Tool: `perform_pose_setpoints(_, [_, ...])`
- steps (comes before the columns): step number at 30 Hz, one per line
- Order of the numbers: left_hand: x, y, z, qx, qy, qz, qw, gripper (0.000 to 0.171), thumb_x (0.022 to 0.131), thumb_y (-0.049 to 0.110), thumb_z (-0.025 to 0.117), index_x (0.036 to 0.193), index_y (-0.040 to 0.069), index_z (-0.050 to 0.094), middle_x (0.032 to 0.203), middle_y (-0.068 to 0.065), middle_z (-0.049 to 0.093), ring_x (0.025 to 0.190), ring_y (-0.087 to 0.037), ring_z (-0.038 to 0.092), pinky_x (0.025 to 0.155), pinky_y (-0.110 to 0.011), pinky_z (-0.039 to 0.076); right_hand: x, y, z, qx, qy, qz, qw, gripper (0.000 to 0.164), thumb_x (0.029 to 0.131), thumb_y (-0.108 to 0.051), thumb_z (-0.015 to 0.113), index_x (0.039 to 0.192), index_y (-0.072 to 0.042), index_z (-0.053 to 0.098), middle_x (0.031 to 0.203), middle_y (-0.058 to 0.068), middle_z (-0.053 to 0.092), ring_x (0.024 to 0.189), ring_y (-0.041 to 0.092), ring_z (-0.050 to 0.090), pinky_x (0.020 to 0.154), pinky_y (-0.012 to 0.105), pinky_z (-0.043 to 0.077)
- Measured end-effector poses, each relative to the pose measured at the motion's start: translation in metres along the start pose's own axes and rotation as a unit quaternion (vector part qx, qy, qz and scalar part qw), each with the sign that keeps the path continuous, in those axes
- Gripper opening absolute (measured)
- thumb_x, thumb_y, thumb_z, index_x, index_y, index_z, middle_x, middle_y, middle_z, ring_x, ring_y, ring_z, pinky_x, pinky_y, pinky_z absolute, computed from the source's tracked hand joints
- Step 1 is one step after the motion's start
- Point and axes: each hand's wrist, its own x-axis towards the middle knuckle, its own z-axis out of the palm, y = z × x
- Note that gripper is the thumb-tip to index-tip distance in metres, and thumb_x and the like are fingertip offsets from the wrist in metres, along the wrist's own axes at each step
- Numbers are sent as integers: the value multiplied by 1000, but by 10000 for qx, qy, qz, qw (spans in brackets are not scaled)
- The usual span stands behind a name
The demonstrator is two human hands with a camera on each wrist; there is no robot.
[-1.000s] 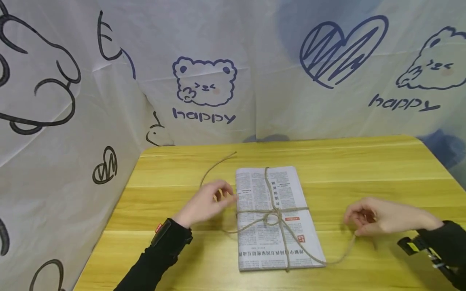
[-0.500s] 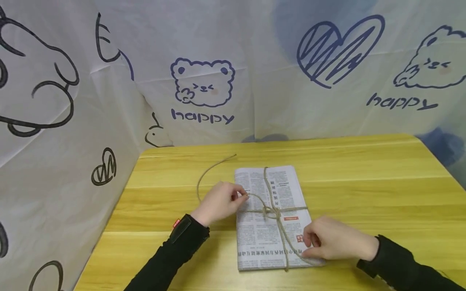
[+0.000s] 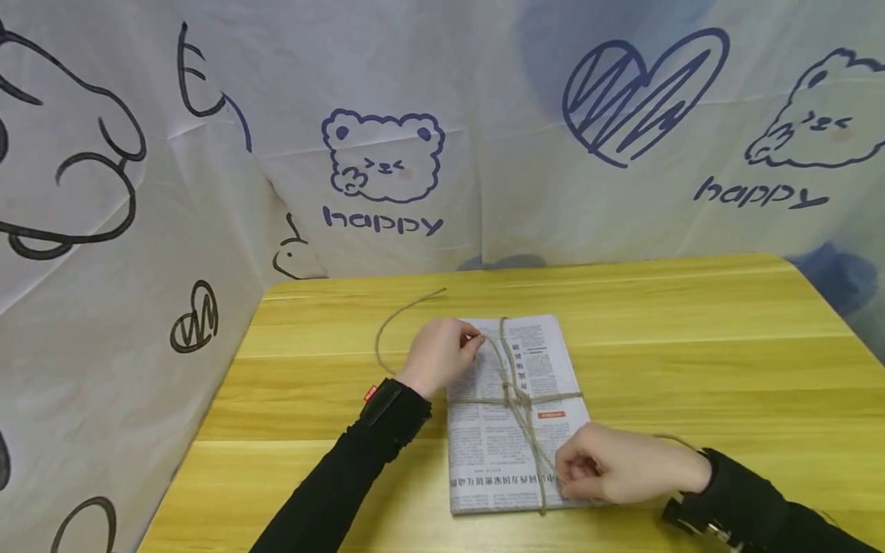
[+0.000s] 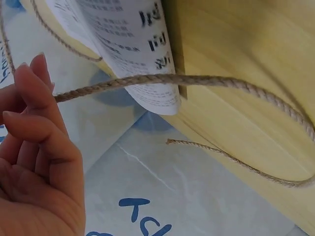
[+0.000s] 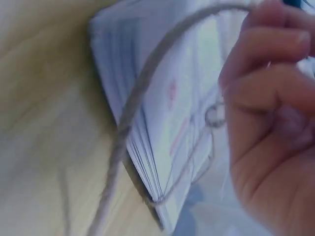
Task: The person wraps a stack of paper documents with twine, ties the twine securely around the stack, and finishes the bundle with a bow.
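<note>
A folded stack of newspaper (image 3: 484, 449) lies on the table, crossed lengthwise and sideways by brown twine. The strands meet in a knot (image 3: 520, 399) near the middle of the stack. Over its far left part, my left hand (image 3: 441, 355) pinches one twine tail between thumb and fingertips. Past those fingers the tail (image 4: 197, 80) curves out to a loose end on the table's far left side. My right hand (image 3: 618, 465), low over the near right corner, pinches the other tail (image 5: 135, 103). Both tails run from the knot in opposite directions, far left and near right.
The yellow wood-grain table (image 3: 691, 361) extends widely around the bundle. White cloth (image 3: 518, 177) with drawn bears and hearts hangs behind it and along the left side.
My left hand has taken hold of a twine tail and moved right and away over the newspaper. My right hand has moved left to the near corner. The loop at the knot has drawn smaller.
</note>
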Motion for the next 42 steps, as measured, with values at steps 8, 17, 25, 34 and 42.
perform_pose_setpoints(8, [7,3,5,62,-136,122,9998,20,101,19,63,111,9,78,90,-5,76,70,-13,62,65,-25,47,8,-6,-4,556,-243,-356,9975,13,99,-17,65,89,-11,70,60,2,50,59,-12,38,52,11,37])
perform_pose_setpoints(17, [-12,9,1,-185,-425,163,9988,16,105,21,55,112,9,61,78,-2,63,56,-9,47,54,-22,36,25,8,-22,133,954,461,9943,18,103,-17,58,100,-6,72,70,6,66,61,-4,54,55,19,48])
perform_pose_setpoints(25, [-50,23,23,551,-1393,100,9887,52,94,46,67,52,19,54,47,12,43,41,-4,39,43,-21,31,54,22,-55,509,1873,1897,9625,34,104,-24,57,120,5,64,63,5,55,50,6,43,51,22,38])
perform_pose_setpoints(34, [-55,31,41,930,-1275,100,9874,36,82,24,74,53,20,52,50,10,47,45,-7,44,44,-23,33,77,35,-52,1461,1940,1958,9501,30,104,-22,56,104,7,64,64,-3,54,51,5,41,51,20,34])
perform_pose_setpoints(42, [-59,26,41,608,-1011,49,9930,29,80,26,76,60,21,55,57,10,50,50,-5,44,47,-21,35,61,39,-58,3039,2225,1883,9070,27,107,-23,50,109,2,59,79,-6,58,65,2,50,57,17,41])
